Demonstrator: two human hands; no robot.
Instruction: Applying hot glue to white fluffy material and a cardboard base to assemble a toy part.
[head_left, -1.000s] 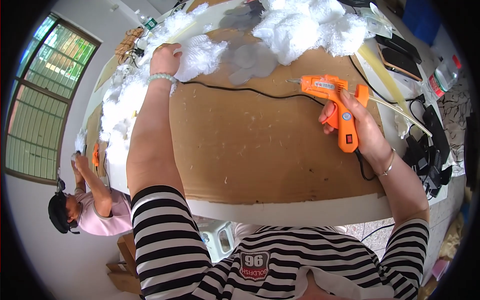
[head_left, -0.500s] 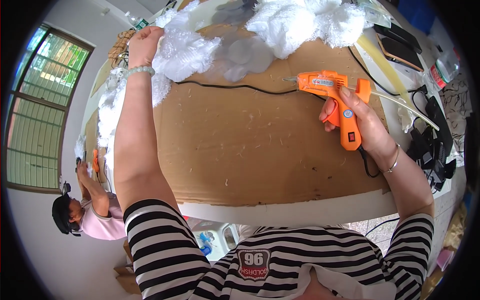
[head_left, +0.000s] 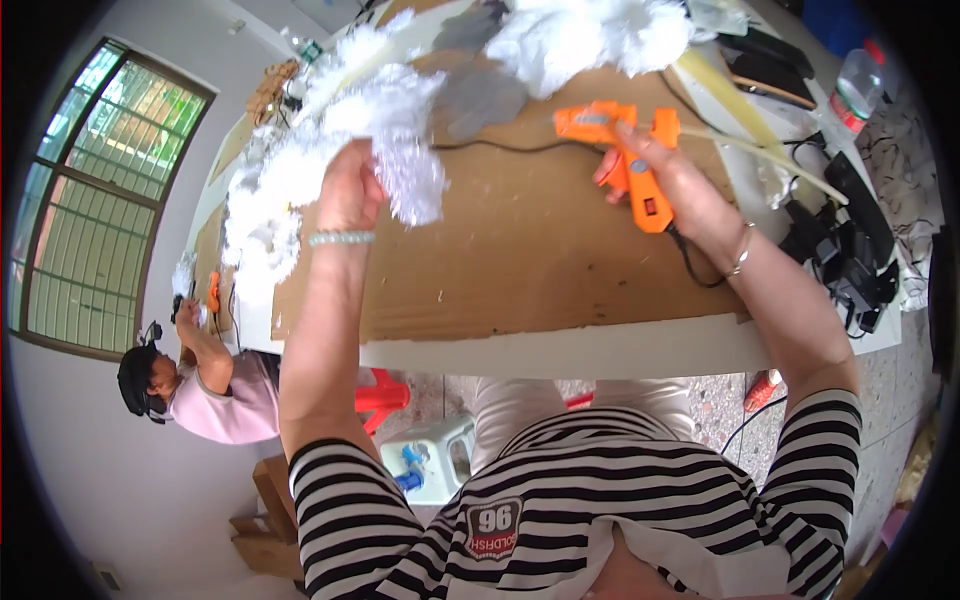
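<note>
My left hand [head_left: 350, 190] pinches a tuft of white stuffing [head_left: 405, 150] in the upper middle of the frame — raised over the brown board [head_left: 540, 260]. My right hand [head_left: 670, 190] grips the orange glue gun [head_left: 620, 150], fingers wrapped tight — upper right.

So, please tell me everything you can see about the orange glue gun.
The orange glue gun looks like plastic, with a grey patch on its barrel and a small dark switch on the handle. The right hand holds it by the handle, over the brown cardboard sheet, barrel pointing to the person's left. A pale glue stick projects from its back, and a black cord leaves the handle's end.
</note>
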